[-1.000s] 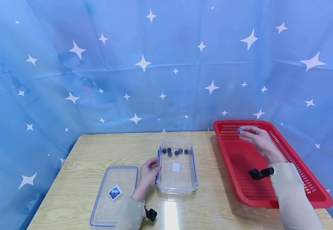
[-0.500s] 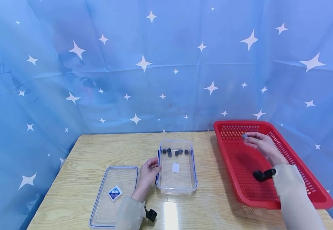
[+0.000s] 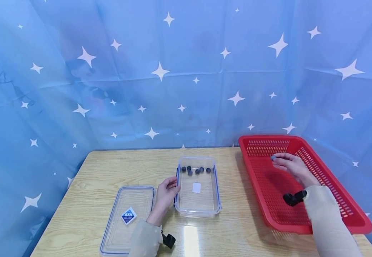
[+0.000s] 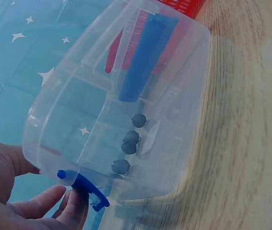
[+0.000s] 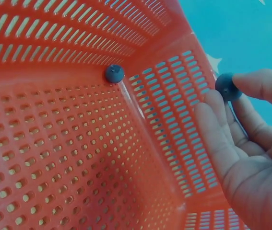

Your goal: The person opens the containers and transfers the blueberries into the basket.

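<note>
My right hand pinches a blueberry between thumb and fingertips, over the red plastic basket. Another blueberry lies in a corner of the basket floor, seen in the right wrist view. My left hand grips the left side of a clear plastic container, with fingers at its blue latch and the thumb at the rim. Several blueberries sit inside, towards the container's far end. Part of the basket floor is hidden behind my right hand and sleeve.
A clear lid with a blue seal and a diamond-shaped label lies on the wooden table, left of the container. Behind the table hangs a blue curtain with white stars. A wide stretch of table separates container and basket.
My right hand has moved down and slightly right over the basket, the blueberry still pinched. The left hand and the container have stayed in place.
</note>
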`<state>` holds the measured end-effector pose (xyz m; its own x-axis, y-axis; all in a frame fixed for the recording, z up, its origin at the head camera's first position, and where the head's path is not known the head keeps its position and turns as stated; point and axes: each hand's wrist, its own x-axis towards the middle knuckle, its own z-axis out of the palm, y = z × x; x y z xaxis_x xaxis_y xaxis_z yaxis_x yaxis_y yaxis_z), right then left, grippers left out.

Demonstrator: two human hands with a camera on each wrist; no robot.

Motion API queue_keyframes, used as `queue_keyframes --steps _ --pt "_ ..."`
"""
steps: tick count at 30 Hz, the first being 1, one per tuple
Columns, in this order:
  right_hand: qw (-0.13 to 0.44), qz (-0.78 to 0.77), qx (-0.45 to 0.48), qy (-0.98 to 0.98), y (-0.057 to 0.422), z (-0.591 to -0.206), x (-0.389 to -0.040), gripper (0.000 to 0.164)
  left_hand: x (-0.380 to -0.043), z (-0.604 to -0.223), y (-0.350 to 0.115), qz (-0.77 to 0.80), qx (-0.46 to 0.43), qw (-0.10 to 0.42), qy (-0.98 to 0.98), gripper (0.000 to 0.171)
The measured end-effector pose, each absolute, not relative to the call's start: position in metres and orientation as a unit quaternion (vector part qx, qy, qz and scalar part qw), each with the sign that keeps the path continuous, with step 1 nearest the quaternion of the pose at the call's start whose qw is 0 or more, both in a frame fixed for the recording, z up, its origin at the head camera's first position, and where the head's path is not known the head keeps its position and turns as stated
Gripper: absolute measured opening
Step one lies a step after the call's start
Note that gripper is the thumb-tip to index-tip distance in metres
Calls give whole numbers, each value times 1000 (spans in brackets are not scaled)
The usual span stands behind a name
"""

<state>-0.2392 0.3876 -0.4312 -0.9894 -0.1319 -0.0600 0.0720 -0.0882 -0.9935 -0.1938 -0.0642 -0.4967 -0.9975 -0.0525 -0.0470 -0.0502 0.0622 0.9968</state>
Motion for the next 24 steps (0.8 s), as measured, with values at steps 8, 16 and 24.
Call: queue_keyframes --steps 8,16,24 --pt "63 -735 -17 675 388 -432 -239 14 -194 -497 -64 -681 38 -1 -731 37" --pt "48 -733 -27 678 379 -427 -240 13 -194 -496 -64 -680 37 -1 -732 37" --pt "31 -742 -55 668 349 -411 -248 14 -195 -497 -65 -680 35 0 -733 38"
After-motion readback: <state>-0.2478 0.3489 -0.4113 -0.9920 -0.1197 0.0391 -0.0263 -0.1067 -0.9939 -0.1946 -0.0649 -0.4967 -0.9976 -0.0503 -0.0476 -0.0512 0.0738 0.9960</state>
